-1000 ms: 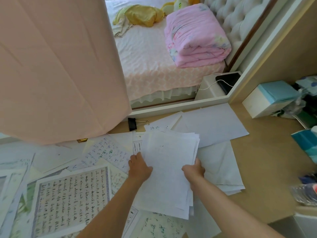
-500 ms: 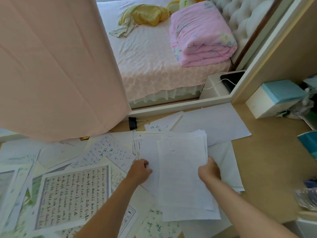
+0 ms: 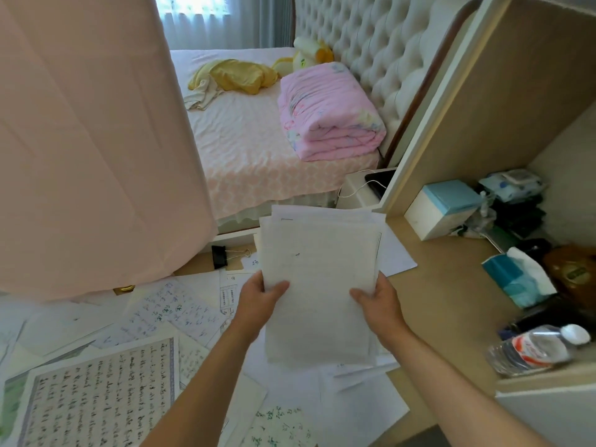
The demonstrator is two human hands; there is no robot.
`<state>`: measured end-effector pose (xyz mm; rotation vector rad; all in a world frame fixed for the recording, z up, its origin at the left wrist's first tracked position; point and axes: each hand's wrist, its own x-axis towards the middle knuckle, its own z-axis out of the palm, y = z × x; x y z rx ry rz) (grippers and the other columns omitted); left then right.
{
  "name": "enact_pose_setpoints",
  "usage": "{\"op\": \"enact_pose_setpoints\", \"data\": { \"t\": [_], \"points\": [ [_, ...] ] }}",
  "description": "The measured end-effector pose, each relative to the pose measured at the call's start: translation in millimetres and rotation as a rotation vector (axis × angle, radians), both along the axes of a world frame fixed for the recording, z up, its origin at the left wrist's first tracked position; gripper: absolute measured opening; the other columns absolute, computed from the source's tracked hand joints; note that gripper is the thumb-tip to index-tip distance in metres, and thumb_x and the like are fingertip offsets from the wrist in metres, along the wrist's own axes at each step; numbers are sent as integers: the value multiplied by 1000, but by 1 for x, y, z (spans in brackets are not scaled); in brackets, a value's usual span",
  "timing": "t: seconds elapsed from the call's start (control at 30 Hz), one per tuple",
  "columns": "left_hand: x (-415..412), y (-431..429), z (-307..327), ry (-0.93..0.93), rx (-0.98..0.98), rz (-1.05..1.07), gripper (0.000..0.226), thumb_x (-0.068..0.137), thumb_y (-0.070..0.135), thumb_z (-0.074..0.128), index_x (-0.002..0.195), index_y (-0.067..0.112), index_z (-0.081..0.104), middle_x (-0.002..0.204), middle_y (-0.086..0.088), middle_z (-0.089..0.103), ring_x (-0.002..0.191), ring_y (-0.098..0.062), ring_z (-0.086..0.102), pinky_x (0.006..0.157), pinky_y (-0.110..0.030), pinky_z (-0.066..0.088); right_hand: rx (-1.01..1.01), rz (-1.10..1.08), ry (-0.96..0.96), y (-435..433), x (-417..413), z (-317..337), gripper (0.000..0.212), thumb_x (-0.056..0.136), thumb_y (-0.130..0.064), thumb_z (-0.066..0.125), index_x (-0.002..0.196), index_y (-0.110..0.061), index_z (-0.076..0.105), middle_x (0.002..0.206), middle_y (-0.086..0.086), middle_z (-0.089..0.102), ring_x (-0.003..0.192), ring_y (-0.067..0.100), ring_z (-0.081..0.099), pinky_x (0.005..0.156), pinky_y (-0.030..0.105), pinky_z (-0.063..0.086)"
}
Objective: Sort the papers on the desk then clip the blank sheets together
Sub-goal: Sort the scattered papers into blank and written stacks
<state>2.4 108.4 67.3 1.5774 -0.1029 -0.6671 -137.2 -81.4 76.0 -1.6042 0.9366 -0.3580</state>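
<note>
A stack of mostly blank white sheets (image 3: pixel 319 285) is lifted upright above the desk (image 3: pixel 445 298). My left hand (image 3: pixel 258 301) grips its left edge, thumb on the front. My right hand (image 3: pixel 377 301) grips its right edge the same way. A black binder clip (image 3: pixel 222 257) lies on the desk to the left of the stack, near the back edge. Sheets with handwriting (image 3: pixel 171 311) and a printed calligraphy page (image 3: pixel 103 391) are spread over the left part of the desk. More white sheets (image 3: pixel 354 395) lie under the stack.
A pink curtain (image 3: pixel 90 140) hangs over the desk's left side. At the right stand a blue-topped box (image 3: pixel 442 208), a tissue pack (image 3: pixel 516 279) and a lying plastic bottle (image 3: pixel 538 350). A bed with a pink folded quilt (image 3: pixel 325 114) is beyond the desk.
Both hands have raised the stack off the desk and squared it upright, each now holding one side. The camera has tilted up toward the bed.
</note>
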Motion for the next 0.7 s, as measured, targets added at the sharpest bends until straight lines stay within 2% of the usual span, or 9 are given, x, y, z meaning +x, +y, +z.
{"op": "enact_pose_setpoints", "data": {
  "t": [0.07, 0.13, 0.27, 0.37, 0.43, 0.5, 0.63, 0.7],
  "points": [
    [-4, 0, 16, -56, -52, 31, 18, 86, 19, 74, 101, 26, 65, 105, -1, 73, 89, -17, 72, 73, -33, 60, -19, -34, -77, 2, -1, 12, 40, 87, -2, 67, 124, -17, 56, 113, -1, 69, 103, 16, 67, 91, 39, 54],
    [-12, 0, 25, -105, -72, 46, 19, 87, 21, 73, 104, 24, 65, 104, 1, 73, 92, -19, 71, 78, -38, 60, -20, -50, -124, 4, -4, 20, 41, 86, -1, 68, 122, -16, 56, 113, 0, 69, 104, 17, 67, 92, 38, 54],
    [-34, 4, 25, -266, -52, 53, 48, 82, 22, 78, 124, 26, 55, 114, 6, 68, 102, -14, 67, 80, -35, 59, -53, 43, -97, 9, -17, 23, 61, 81, -1, 72, 128, -30, 46, 118, -11, 64, 109, 6, 62, 93, 31, 51],
    [-51, 5, 24, -288, -3, 98, 57, 78, 26, 82, 121, 41, 47, 113, 13, 64, 102, -9, 64, 79, -32, 58, -20, 66, -79, 7, -25, 16, 65, 78, -3, 73, 130, -29, 45, 122, -8, 63, 115, 10, 61, 99, 37, 50],
    [-59, 2, 28, -313, 0, 158, 55, 77, 27, 82, 119, 39, 49, 112, 14, 64, 100, -5, 64, 77, -27, 57, -3, 62, -57, 3, -26, 16, 60, 79, -6, 72, 131, -24, 49, 119, -4, 65, 113, 16, 63, 97, 39, 52],
    [-64, -2, 39, -354, -33, 229, 45, 78, 26, 82, 114, 28, 54, 105, 10, 66, 93, -4, 65, 72, -22, 56, 12, 45, -77, 0, -25, 19, 51, 81, -4, 69, 126, -23, 53, 112, -4, 67, 108, 17, 65, 90, 35, 55],
    [-70, -20, 61, -405, -111, 325, 29, 84, 28, 75, 105, 16, 58, 95, 2, 64, 83, -7, 63, 68, -18, 52, 2, 111, -117, -1, -23, 28, 55, 83, 6, 62, 116, -36, 46, 108, -15, 61, 99, -1, 60, 75, 12, 47],
    [-69, -30, 66, -360, -122, 433, 24, 88, 35, 69, 98, 16, 58, 87, 2, 58, 76, -10, 56, 68, -19, 45, -26, 167, -119, -3, -23, 30, 52, 82, 9, 59, 107, -37, 49, 106, -13, 63, 98, -1, 61, 70, 10, 47]
  ]
}}
